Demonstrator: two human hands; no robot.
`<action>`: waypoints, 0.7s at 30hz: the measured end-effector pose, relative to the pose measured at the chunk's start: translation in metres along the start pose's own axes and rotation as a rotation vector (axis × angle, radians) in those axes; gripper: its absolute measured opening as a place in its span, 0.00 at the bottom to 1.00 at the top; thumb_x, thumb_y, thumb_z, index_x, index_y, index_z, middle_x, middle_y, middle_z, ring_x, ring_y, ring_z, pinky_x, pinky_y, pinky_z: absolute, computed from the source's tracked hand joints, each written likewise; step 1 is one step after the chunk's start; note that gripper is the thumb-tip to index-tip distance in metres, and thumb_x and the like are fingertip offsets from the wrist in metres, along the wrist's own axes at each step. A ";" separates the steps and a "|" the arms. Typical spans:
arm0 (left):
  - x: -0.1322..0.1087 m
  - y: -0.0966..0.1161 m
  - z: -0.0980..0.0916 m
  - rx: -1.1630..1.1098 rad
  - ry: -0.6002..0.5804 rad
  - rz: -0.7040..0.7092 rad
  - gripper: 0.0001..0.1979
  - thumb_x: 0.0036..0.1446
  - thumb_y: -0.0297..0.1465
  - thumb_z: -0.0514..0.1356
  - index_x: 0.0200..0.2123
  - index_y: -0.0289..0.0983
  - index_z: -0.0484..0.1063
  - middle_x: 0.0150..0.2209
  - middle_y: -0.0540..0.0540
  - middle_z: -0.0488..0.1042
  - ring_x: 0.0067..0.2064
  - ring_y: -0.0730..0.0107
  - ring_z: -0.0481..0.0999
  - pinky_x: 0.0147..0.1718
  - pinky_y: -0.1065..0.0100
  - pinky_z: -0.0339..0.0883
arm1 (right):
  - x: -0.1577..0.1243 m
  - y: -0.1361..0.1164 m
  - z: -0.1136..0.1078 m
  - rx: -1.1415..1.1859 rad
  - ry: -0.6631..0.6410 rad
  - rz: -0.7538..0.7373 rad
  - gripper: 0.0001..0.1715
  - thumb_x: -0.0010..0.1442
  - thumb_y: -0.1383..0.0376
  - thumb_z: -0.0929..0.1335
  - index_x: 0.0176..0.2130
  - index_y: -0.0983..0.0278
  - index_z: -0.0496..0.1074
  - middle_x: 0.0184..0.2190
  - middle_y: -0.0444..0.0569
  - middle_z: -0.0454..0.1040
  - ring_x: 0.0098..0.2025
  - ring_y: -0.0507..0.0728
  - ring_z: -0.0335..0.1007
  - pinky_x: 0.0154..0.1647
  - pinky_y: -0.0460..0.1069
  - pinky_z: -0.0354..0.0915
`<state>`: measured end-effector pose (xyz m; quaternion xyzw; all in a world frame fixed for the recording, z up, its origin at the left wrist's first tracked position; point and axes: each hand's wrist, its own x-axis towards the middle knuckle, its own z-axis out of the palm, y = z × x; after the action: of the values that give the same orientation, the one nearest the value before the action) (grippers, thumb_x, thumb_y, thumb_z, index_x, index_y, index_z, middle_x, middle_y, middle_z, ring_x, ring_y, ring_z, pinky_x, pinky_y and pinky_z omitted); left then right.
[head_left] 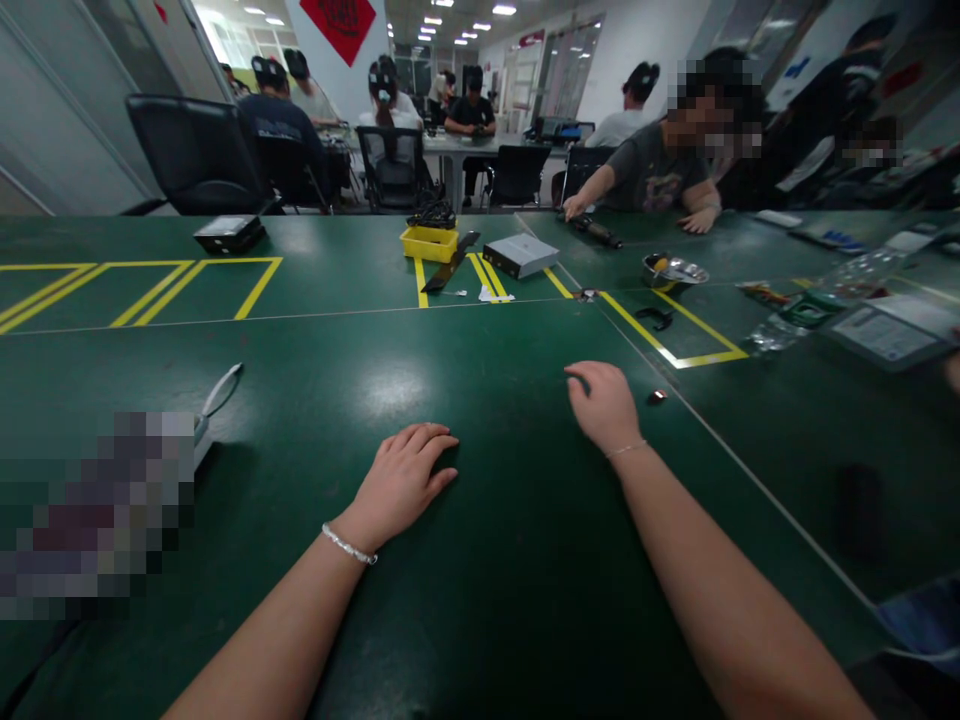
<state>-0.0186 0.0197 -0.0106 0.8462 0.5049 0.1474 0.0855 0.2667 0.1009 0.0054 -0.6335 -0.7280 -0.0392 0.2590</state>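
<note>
I see a small dark piece on the green table, just beside my right hand, with only bare table between them. That hand rests palm down, fingers loosely curled, holding nothing. My left hand lies flat and empty, nearer me. Farther out sit a black clip inside yellow tape lines, a metal bowl, a grey box and a yellow tray.

green table, yellow floor-style lines
</note>
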 end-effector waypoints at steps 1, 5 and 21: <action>0.000 0.001 0.000 0.012 -0.001 -0.001 0.17 0.56 0.37 0.51 0.49 0.44 0.59 0.51 0.48 0.63 0.52 0.61 0.59 0.46 0.58 0.56 | -0.003 -0.019 0.006 0.041 -0.053 -0.121 0.16 0.55 0.65 0.60 0.41 0.65 0.70 0.43 0.49 0.70 0.48 0.54 0.60 0.52 0.51 0.53; -0.002 0.006 0.000 0.063 0.013 0.004 0.17 0.57 0.36 0.49 0.50 0.43 0.59 0.51 0.47 0.63 0.53 0.61 0.58 0.47 0.58 0.54 | -0.027 -0.078 0.023 0.160 -0.282 -0.522 0.21 0.57 0.60 0.59 0.49 0.63 0.66 0.51 0.50 0.63 0.56 0.57 0.51 0.55 0.56 0.49; 0.006 0.004 0.003 0.092 -0.020 -0.042 0.17 0.56 0.39 0.49 0.49 0.44 0.60 0.49 0.45 0.63 0.51 0.58 0.59 0.46 0.55 0.55 | 0.007 0.035 -0.004 -0.180 -0.146 0.083 0.19 0.53 0.72 0.57 0.42 0.71 0.70 0.40 0.59 0.68 0.45 0.61 0.60 0.45 0.57 0.57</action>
<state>-0.0115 0.0224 -0.0111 0.8398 0.5279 0.1139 0.0545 0.3003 0.1119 0.0027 -0.6851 -0.7116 -0.0473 0.1485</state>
